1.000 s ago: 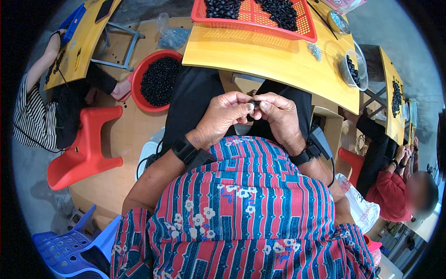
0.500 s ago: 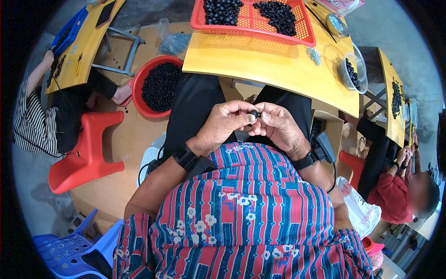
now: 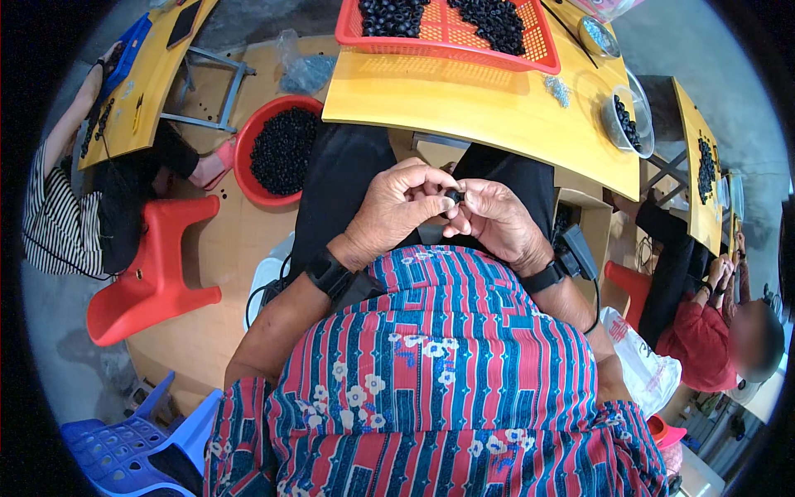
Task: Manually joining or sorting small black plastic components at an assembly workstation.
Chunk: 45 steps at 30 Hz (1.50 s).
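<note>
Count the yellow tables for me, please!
3: the front table under the red basket; the left table with the blue tray; the right table with black pieces on it. Others may be hidden.

The person's two hands (image 3: 396, 204) (image 3: 503, 222), three tables (image 3: 439, 99) (image 3: 157, 93) (image 3: 697, 207) (and one red basket (image 3: 447, 51)).

Floor's mostly tan and smooth (image 3: 178, 344), with plain grey (image 3: 74, 331) out left, can't tell if that's floor or wall. Three yellow-topped tables: one up front (image 3: 414, 95), one left (image 3: 161, 74) on a grey metal frame (image 3: 236, 95), one right (image 3: 704, 224). Plus red (image 3: 137, 282) and blue plastic chairs (image 3: 124, 451).
</note>
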Tool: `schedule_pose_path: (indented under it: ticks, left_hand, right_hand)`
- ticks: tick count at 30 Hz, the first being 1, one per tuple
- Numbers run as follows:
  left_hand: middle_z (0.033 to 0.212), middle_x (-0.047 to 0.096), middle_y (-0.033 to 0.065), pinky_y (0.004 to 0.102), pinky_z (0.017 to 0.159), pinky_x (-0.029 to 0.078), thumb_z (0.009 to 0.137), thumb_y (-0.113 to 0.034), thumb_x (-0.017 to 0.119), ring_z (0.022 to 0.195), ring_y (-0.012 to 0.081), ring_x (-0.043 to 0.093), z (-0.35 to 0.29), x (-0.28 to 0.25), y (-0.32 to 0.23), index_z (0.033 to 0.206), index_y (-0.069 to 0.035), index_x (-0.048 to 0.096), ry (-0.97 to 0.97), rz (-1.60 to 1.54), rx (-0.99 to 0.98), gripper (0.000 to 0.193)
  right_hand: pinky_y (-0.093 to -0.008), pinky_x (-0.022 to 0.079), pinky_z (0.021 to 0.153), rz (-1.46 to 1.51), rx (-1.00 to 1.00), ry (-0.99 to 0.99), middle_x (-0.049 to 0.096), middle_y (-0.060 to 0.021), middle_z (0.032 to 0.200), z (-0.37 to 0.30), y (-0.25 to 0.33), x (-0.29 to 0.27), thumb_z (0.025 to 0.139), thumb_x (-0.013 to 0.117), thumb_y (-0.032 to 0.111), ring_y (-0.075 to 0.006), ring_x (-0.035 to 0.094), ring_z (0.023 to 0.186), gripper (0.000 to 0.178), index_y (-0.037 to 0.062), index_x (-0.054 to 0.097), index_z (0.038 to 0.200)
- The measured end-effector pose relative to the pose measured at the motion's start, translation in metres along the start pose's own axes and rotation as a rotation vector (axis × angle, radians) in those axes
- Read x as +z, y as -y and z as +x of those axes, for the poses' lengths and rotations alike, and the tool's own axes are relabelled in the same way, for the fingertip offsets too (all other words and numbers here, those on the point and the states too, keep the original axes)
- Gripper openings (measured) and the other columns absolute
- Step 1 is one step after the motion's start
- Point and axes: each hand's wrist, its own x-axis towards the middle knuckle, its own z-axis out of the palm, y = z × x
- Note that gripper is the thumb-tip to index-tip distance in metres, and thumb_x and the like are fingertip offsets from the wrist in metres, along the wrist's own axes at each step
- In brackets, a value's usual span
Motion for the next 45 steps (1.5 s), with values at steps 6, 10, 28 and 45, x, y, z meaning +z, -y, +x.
schedule_pose_path:
  ticks: [6,10,28,45]
  left_hand:
    - [0.078,0.051,-0.0030,0.0183,0.060,0.038,0.077,-0.002,0.068,0.068,0.0039,0.046,-0.001,-0.001,0.000,0.092,-0.004,0.069,-0.033,0.055,0.015,0.015]
    - [0.077,0.050,-0.0029,0.0186,0.061,0.038,0.077,-0.001,0.068,0.069,0.0043,0.046,-0.001,-0.001,0.000,0.092,-0.003,0.069,-0.027,0.017,0.013,0.016]
    - [0.100,0.057,0.0044,0.0198,0.067,0.048,0.089,-0.020,0.062,0.081,0.0082,0.058,-0.001,0.004,0.002,0.131,0.003,0.041,0.211,-0.394,-0.200,0.052]
    - [0.095,0.055,0.0014,0.0185,0.063,0.046,0.090,-0.018,0.061,0.073,0.0048,0.051,-0.001,0.009,0.004,0.130,0.004,0.043,0.115,-0.288,-0.139,0.049]
  right_hand:
    - [-0.0341,0.055,0.077,0.012,0.050,-0.022,0.063,-0.0060,0.086,0.000,0.002,0.003,0.092,0.056,0.024,-0.0106,0.057,0.066,0.029,-0.0031,0.059,0.104]
    - [-0.0350,0.055,0.078,0.024,0.071,-0.033,0.064,-0.0065,0.087,-0.001,0.001,0.001,0.092,0.056,0.022,-0.0112,0.060,0.067,0.028,-0.0032,0.059,0.105]
    - [-0.0229,0.048,0.067,-0.469,-0.093,-0.059,0.060,-0.0055,0.086,0.001,0.006,0.018,0.093,0.050,0.013,-0.0089,0.055,0.072,0.017,-0.0005,0.055,0.103]
    - [-0.0236,0.050,0.068,-0.700,-0.197,-0.078,0.060,-0.0061,0.087,0.003,0.006,0.022,0.094,0.047,0.010,-0.0112,0.060,0.077,0.016,-0.0009,0.054,0.103]
